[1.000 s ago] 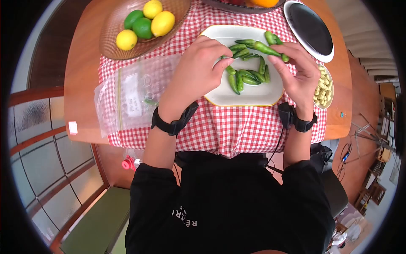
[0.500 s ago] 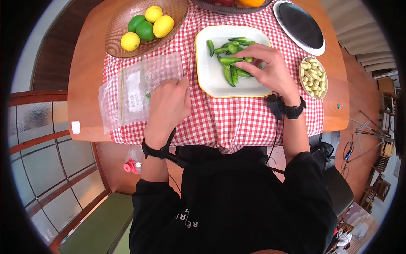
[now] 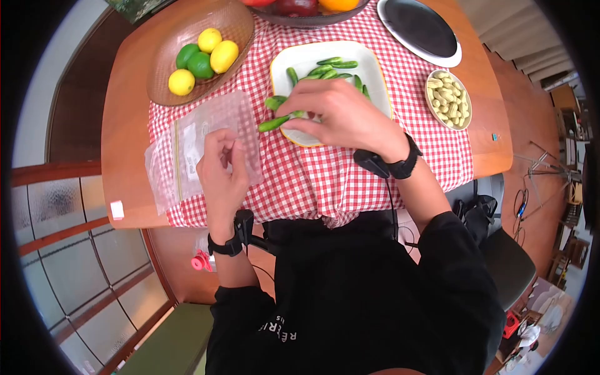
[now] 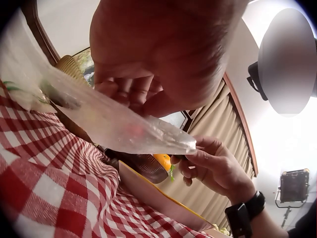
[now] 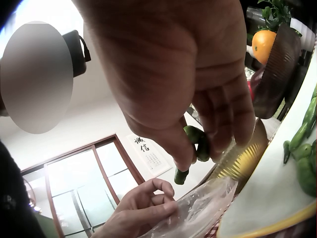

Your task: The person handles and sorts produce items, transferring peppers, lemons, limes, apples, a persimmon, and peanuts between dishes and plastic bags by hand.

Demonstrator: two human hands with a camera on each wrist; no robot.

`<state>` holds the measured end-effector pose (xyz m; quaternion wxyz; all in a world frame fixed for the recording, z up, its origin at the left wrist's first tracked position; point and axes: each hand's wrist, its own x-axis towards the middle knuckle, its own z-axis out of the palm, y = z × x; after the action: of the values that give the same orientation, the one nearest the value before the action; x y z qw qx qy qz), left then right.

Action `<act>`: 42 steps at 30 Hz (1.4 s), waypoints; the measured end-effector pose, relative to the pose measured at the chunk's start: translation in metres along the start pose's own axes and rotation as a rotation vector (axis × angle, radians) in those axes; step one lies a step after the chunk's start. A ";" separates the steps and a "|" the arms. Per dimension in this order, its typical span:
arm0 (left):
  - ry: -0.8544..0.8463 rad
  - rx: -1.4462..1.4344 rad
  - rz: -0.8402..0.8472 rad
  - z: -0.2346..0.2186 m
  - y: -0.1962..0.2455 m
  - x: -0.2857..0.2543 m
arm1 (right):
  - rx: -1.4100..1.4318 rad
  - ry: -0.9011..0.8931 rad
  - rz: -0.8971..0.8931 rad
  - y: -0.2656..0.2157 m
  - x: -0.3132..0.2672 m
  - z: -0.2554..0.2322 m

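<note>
Over the near left edge of the white tray (image 3: 284,61), my right hand (image 3: 344,119) pinches green chili peppers (image 3: 273,124) between thumb and fingers. More green peppers (image 3: 337,63) lie inside the tray. To its left, my left hand (image 3: 224,172) grips the edge of a clear plastic zip bag (image 3: 240,107), and the left wrist view shows the bag (image 4: 114,124) raised off the cloth there. In the right wrist view, the held peppers (image 5: 181,176) hang just above the bag (image 5: 208,198) and the left hand (image 5: 143,208). A dark green shape shows inside the bag.
A brown basket (image 3: 159,78) with lemons and limes stands at the back left. Behind the tray is a dark fruit bowl (image 3: 300,21). To the right are a bowl (image 3: 428,94) of peanuts and a black-topped white disc (image 3: 420,28). A checkered cloth (image 3: 344,178) covers the table.
My left hand has gone from over the tray down to the bag and taken its edge. The right hand, with peppers in it, has moved left from the tray toward the bag.
</note>
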<state>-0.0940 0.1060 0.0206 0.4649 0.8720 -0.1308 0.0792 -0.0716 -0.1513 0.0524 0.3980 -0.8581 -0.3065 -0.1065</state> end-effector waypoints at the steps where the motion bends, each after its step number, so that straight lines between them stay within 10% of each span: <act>1: 0.039 0.019 0.010 0.000 0.000 -0.001 | -0.006 0.010 0.005 -0.002 0.002 0.003; 18: 0.257 0.016 0.348 -0.003 -0.009 -0.007 | 0.083 -0.172 -0.062 -0.020 0.044 0.077; 25: 0.321 0.004 0.272 -0.011 -0.023 -0.003 | 0.156 -0.042 -0.036 -0.020 0.029 0.026; 29: 0.261 0.011 0.237 -0.006 -0.012 -0.005 | -0.030 0.155 0.132 0.013 0.003 -0.017; 36: 0.088 0.145 0.171 0.007 0.016 -0.005 | -0.358 -0.239 0.418 0.030 -0.028 -0.083; 42: -0.306 0.253 0.405 0.060 0.059 0.012 | -0.392 -0.376 0.350 0.052 -0.030 -0.041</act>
<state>-0.0997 0.0233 0.0370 0.3021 0.8811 -0.3600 0.0536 -0.0607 -0.2209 0.0348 0.1735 -0.9628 -0.1961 0.0670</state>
